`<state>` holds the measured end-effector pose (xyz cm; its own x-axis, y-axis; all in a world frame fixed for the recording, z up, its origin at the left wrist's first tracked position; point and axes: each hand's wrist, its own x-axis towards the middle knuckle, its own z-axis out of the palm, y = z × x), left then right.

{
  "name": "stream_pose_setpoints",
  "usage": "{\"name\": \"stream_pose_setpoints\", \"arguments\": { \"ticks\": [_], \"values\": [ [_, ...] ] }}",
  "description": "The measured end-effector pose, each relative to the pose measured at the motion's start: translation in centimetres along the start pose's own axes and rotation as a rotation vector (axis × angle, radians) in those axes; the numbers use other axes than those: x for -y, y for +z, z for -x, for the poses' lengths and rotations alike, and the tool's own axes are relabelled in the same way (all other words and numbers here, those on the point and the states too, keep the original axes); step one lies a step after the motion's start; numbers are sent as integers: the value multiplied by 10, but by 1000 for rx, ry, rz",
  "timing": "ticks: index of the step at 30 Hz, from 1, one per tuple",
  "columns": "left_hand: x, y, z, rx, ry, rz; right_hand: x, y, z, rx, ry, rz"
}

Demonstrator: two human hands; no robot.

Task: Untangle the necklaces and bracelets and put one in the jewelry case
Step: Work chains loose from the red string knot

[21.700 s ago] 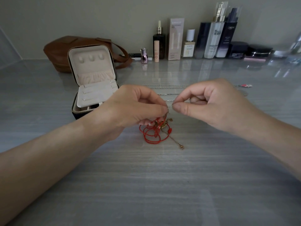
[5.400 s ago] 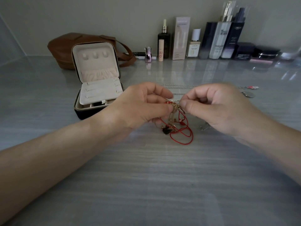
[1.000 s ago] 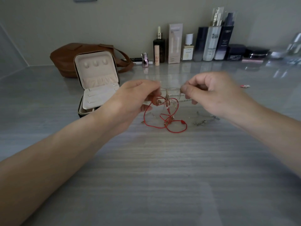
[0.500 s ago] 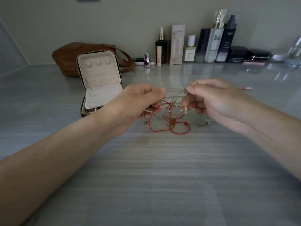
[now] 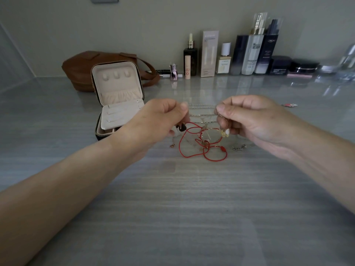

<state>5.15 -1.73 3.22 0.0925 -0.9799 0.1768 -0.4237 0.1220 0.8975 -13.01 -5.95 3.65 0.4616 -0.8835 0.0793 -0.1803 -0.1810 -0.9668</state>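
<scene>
A tangle of red cord bracelets (image 5: 194,150) and thin gold chains hangs between my hands, its lower loops lying on the grey table (image 5: 172,208). My left hand (image 5: 159,121) pinches the tangle at its left end, beside a small dark bead. My right hand (image 5: 251,120) pinches a gold chain with a pale charm at the right end. Silver chains (image 5: 201,107) lie stretched on the table behind my hands. The black jewelry case (image 5: 117,104) stands open at the left, cream lining showing.
A brown leather bag (image 5: 82,70) sits behind the case. Several cosmetic bottles and jars (image 5: 249,56) line the back wall. A small silver chain piece (image 5: 238,147) lies under my right hand, and a small red charm (image 5: 290,105) lies further right.
My hands have drawn a little apart, stretching the tangle between them. The red loops have spread wider on the table.
</scene>
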Motion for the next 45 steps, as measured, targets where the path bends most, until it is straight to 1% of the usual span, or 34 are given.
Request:
{"name": "stream_pose_setpoints", "arguments": {
  "ticks": [2, 7, 11, 15, 18, 21, 24, 30, 32, 37, 40, 45],
  "values": [
    [-1, -1, 0, -4, -9, 44, -1, -1, 0, 1, -12, -5],
    [-5, -3, 0, 76, -34, 222, 0, 2, 1, 49, -51, 27],
    [-8, -4, 1, 114, -71, 328, 1, 4, 4, 99, -67, 148],
    [-10, -4, 2, 109, -81, 373, 1, 8, 5, 32, -104, 227],
    [-11, -5, 2, 74, -74, 261, 2, 7, 5, -5, -134, 265],
    [-12, -6, 5, 54, 19, 35, 1, 4, 4, -17, -160, 261],
    [-13, -5, 9, 77, 86, -104, 1, 4, 4, -20, -188, 242],
    [-13, -2, 13, 21, 210, -237, -1, 6, 3, -9, -222, 231],
    [-12, 0, 13, -24, 229, -257, -1, 7, 2, -4, -233, 234],
    [-8, 5, 12, -167, 296, -447, -1, 7, 2, -10, -242, 250],
    [-6, 4, 11, -227, 349, -473, -1, 6, 2, -41, -263, 258],
    [-4, 1, 10, -255, 424, -525, 2, 7, 3, -64, -284, 312]
  ]
}}
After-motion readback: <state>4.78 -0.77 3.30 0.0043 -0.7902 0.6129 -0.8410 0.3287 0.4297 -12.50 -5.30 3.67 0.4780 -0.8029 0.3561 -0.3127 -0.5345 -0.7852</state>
